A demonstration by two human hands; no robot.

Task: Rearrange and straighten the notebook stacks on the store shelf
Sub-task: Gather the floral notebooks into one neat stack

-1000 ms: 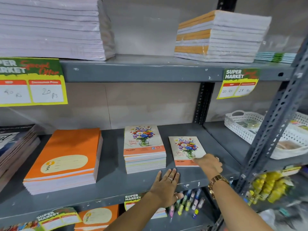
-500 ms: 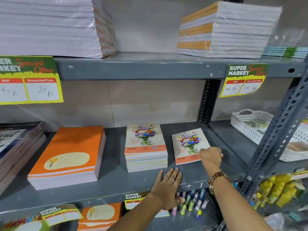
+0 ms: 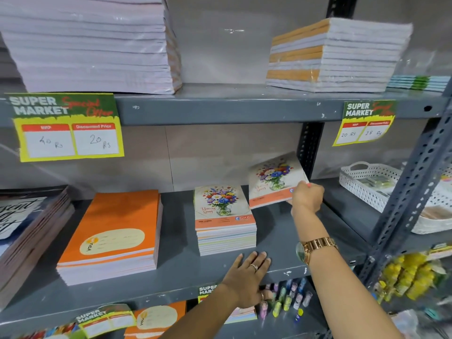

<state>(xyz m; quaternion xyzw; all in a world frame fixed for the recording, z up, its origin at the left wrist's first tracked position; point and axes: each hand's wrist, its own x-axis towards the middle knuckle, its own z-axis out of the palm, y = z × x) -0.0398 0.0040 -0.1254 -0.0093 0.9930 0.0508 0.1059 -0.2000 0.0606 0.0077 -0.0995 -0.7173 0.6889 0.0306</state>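
The middle shelf (image 3: 281, 243) carried the work in hand. To the far left of the left hand, dark-covered books (image 3: 27, 231) lay in a slanted, fanned pile at the frame edge; this pile appeared not yet straightened. Nearer, still left of that hand, the orange notebook stack (image 3: 110, 238) sat square-edged but angled to the shelf front, so it was judged to need only a slight turn.

Directly beyond the left hand's fingertips stood the floral notebook stack (image 3: 225, 221), its edges level and its cover facing forward. This stack was judged tidy.

Just left of the right hand, a single floral notebook (image 3: 274, 181) was raised clear of the shelf and tilted, its far edge high near the upright post. It was apart from the floral notebook stack and above the bare shelf to that stack's right.

The right hand (image 3: 307, 198) was closed on the lower right corner of the single floral notebook, pinching it. The left hand (image 3: 247, 277) lay flat and spread on the shelf front, palm down, holding nothing, just short of the floral notebook stack.

Assessment: the task was partly complete. The lifted notebook probably belonged on the matching stack, and the leftmost pile remained outstanding. The upper shelf stacks were not assessed.
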